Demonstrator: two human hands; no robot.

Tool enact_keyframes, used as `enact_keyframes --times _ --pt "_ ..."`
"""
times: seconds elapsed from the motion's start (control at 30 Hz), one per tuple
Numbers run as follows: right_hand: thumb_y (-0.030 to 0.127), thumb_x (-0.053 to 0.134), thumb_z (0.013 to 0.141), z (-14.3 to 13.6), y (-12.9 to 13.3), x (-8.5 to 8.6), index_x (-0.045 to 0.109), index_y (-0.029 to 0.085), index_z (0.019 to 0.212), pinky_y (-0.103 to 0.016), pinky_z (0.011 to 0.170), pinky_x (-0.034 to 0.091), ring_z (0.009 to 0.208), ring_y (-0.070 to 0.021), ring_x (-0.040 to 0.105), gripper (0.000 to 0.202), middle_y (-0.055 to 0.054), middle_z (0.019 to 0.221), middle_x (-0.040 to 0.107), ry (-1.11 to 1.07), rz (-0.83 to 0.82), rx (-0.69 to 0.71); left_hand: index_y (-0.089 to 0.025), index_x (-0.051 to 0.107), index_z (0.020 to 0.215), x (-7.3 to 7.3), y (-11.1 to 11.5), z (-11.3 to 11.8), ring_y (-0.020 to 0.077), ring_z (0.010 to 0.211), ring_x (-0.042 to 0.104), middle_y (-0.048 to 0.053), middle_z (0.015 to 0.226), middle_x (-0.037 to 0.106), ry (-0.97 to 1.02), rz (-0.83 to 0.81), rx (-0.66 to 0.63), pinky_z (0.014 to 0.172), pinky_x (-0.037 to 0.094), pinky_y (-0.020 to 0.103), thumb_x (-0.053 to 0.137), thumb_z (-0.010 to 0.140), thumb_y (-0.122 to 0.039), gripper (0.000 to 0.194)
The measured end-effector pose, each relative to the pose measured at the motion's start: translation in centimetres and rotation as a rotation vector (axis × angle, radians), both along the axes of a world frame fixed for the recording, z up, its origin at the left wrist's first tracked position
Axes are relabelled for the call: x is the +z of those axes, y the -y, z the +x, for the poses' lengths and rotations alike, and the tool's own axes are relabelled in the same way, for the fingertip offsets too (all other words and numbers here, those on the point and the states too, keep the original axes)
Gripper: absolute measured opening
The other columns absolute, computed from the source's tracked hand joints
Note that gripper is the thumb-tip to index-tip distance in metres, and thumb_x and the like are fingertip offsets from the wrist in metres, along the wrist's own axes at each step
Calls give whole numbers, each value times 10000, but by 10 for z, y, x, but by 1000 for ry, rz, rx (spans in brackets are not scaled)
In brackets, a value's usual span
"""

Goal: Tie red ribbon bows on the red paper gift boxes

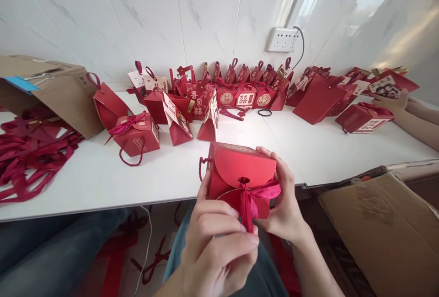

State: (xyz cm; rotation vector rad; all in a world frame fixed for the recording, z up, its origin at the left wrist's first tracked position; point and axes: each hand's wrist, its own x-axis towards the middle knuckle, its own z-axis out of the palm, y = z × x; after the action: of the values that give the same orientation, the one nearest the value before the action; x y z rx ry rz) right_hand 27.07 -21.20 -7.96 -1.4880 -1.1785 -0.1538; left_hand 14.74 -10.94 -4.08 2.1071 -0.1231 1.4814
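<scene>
Left hand (pixel 219 242): fingers curled, tips closed on the hanging tail of a satin ribbon (pixel 266 191), glossy, crimson, creased. Right hand (pixel 284 198): wrapped around the right side of a red gift box (pixel 245 164), fingertips over its far edge. Box: smooth card, rounded overlapping flaps, small hole in the upper one, gold print on the far face, twisted cord loop (pixel 200 169) at left; held tilted in front of the white desk (pixel 103 182). Desk, left end: tangled ribbon heap (pixel 41 155).
</scene>
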Motion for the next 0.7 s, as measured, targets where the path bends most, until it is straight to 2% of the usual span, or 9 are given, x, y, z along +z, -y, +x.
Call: enact_keyframes --times 0.23,0.37,0.53,0.7 --pt "292 751 708 0 2 -2 151 313 1433 -520 1086 308 1352 -305 275 941 -100 1455 282 -37 -44 -36 -167 558 768 -3 -1 5 118 644 553 -18 680 546 27 -47 4 655 566 350 617 708 -10 177" --pt "273 754 705 0 4 -2 155 306 1433 -518 1084 308 1344 -308 291 943 -108 1449 297 -36 -59 -54 -184 562 776 -2 -1 6 132 635 562 -15 663 556 19 -27 14 642 565 363 623 718 -37 169" --pt "258 768 684 -1 5 -2 147 309 1438 -490 1088 313 1351 -297 279 978 -98 1454 291 -60 -74 -37 -168 574 783 -1 0 6 120 640 570 -17 665 576 11 16 -7 573 542 288 644 701 -22 182" --pt "259 769 681 -2 6 -1 145 303 1442 -483 1076 335 1352 -297 277 985 -95 1454 297 -50 -83 -44 -186 576 772 -1 1 5 123 648 569 -23 661 576 -6 11 17 601 554 315 643 732 -58 150"
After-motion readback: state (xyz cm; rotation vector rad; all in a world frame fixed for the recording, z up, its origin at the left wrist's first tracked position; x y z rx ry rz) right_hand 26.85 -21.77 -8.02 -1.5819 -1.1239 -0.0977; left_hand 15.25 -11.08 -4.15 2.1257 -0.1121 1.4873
